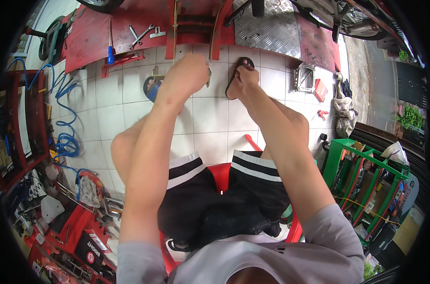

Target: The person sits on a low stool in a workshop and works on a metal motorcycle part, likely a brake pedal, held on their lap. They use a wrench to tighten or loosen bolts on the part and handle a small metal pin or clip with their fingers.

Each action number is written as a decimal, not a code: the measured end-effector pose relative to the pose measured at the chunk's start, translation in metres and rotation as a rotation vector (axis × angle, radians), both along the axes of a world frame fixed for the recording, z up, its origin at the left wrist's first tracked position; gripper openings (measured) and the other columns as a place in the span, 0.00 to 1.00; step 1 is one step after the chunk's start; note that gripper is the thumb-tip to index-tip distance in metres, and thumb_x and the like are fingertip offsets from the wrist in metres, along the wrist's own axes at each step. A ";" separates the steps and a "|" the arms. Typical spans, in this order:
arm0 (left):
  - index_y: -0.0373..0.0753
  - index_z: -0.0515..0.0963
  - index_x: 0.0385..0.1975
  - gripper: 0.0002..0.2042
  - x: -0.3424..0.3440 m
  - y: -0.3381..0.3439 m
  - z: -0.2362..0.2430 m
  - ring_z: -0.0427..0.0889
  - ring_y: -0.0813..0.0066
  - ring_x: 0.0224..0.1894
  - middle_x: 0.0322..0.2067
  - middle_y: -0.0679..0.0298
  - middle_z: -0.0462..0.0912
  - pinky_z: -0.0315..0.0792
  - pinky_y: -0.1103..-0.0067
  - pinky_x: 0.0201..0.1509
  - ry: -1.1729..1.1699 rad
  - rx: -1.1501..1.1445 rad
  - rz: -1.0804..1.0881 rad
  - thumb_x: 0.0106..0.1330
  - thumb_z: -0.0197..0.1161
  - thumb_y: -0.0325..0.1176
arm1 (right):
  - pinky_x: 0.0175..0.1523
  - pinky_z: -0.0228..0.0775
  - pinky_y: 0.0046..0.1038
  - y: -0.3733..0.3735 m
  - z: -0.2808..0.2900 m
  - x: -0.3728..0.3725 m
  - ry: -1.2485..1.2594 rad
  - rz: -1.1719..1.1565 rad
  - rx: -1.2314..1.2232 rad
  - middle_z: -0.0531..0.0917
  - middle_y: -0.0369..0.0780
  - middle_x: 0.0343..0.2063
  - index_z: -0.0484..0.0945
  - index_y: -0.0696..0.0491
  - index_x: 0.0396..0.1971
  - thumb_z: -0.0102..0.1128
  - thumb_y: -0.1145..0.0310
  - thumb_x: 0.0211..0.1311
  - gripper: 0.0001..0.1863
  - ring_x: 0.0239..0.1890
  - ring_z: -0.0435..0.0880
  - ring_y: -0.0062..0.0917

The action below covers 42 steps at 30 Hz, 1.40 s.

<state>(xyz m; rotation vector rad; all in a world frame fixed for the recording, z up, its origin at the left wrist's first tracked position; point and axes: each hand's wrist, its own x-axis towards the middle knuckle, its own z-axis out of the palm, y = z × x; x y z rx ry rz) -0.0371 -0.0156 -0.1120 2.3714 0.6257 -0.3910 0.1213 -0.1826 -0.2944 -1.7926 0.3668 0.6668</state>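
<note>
My left hand (pixel 189 73) is held out ahead, closed in a fist just in front of the red lift's uprights. A small metal piece (pixel 208 78) shows at its right side; the rest is hidden in the fist, so its kind cannot be made out. Farther right, my right hand (pixel 248 76) has its fingers drawn together in a pinch over my sandalled foot (pixel 234 87). Whatever is between those fingertips, if anything, is too small to name. The two hands are apart. On the red platform (pixel 158 40) beyond lie crossed spanners (pixel 140 36) and a blue-handled screwdriver (pixel 111 54).
A coiled blue air hose (pixel 67 142) hangs at the left by a red rack (pixel 18 128). On the tiled floor at right are a metal bracket (pixel 304 78), a red box (pixel 320 90) and a rag (pixel 345 113). A green tool rack (pixel 366 180) stands nearer.
</note>
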 end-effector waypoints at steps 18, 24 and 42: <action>0.29 0.76 0.41 0.12 0.001 -0.006 0.002 0.82 0.45 0.42 0.39 0.43 0.82 0.76 0.60 0.45 -0.024 -0.042 0.044 0.67 0.52 0.31 | 0.45 0.82 0.28 0.009 0.022 0.125 0.143 0.534 0.093 0.82 0.46 0.37 0.77 0.63 0.45 0.55 0.71 0.66 0.13 0.39 0.85 0.32; 0.29 0.74 0.47 0.14 0.000 -0.020 0.006 0.83 0.47 0.41 0.41 0.45 0.81 0.77 0.60 0.44 0.021 -0.096 0.012 0.69 0.54 0.33 | 0.53 0.73 0.34 0.050 0.118 0.016 0.538 1.013 0.358 0.83 0.45 0.41 0.76 0.63 0.48 0.44 0.52 0.74 0.26 0.44 0.82 0.33; 0.30 0.72 0.47 0.15 0.006 -0.033 0.002 0.81 0.43 0.44 0.37 0.42 0.81 0.75 0.58 0.47 -0.009 -0.046 -0.065 0.70 0.54 0.36 | 0.55 0.74 0.34 0.013 0.022 0.082 0.487 0.481 0.294 0.84 0.45 0.37 0.75 0.65 0.49 0.43 0.54 0.73 0.26 0.42 0.82 0.34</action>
